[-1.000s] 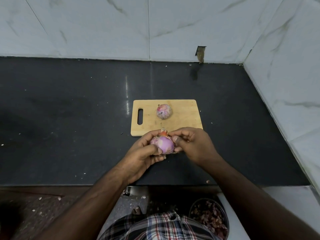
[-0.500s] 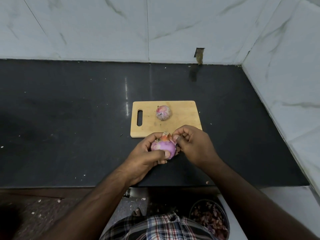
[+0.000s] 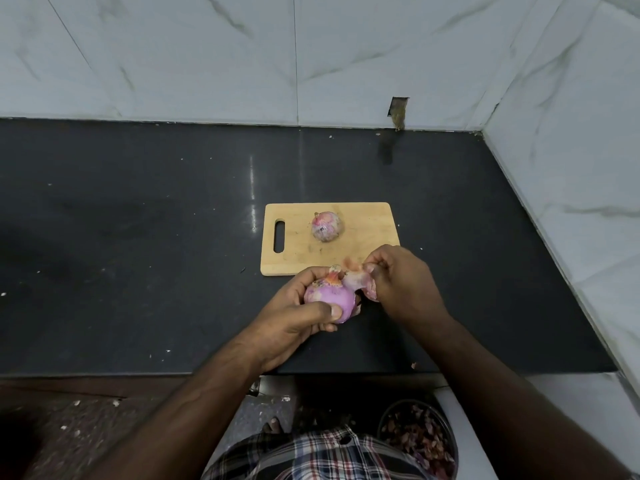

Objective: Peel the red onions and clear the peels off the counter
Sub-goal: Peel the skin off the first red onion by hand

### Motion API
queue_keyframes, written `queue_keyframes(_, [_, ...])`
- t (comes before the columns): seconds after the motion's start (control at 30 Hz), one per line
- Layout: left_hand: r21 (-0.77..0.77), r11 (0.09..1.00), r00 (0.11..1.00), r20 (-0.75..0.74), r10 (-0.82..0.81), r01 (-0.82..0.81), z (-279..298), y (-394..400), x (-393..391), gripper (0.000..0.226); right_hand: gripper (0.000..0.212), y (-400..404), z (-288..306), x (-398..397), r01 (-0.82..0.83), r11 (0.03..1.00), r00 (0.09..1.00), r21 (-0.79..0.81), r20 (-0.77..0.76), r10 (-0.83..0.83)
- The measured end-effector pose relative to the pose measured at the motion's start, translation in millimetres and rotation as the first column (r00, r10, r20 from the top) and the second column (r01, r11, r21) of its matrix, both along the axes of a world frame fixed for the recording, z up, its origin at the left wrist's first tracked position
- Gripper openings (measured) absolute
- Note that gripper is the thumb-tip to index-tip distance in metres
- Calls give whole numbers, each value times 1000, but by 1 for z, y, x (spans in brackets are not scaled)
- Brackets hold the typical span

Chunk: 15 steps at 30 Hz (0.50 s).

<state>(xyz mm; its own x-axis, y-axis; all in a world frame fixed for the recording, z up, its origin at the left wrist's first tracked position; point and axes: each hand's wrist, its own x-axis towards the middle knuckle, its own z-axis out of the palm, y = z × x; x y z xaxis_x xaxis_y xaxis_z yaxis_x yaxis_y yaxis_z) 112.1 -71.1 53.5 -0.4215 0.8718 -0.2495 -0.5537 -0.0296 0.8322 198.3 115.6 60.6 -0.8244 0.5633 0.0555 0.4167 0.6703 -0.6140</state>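
My left hand [image 3: 298, 313] grips a red onion [image 3: 329, 299] just above the black counter [image 3: 138, 271], in front of the wooden cutting board [image 3: 367, 233]. The onion's near side is bare, shiny purple; dry skin clings to its top. My right hand [image 3: 401, 282] pinches a strip of papery peel [image 3: 356, 278] that still hangs from the onion's right side. A second red onion [image 3: 326, 226], still in its skin, sits on the middle of the board.
White marble walls close the counter at the back and right. Below the counter's front edge, at lower right, a round bin [image 3: 419, 438] holds several onion peels. Small flecks lie scattered on the counter.
My right hand has pulled away to the right and up, drawing a strip of skin off the onion. More bare purple flesh shows now. The onion on the board has not moved.
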Motion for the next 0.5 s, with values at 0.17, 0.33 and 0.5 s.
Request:
queue_keyframes(0.17, [-22, 999, 999, 33, 27, -27, -4, -12, -9, 77, 13, 30, 14, 11, 124, 990, 990, -65, 80, -118])
queue_keyframes(0.33, [-39, 999, 998, 47, 30, -29, -7, -11, -11, 76, 37, 21, 25, 11, -63, 992, 989, -112, 126, 77])
queue_keyframes(0.5, [-31, 999, 999, 6, -31, 31, -4, -6, -10, 65, 46, -7, 27, -2, -51, 891, 998, -450, 3, 59])
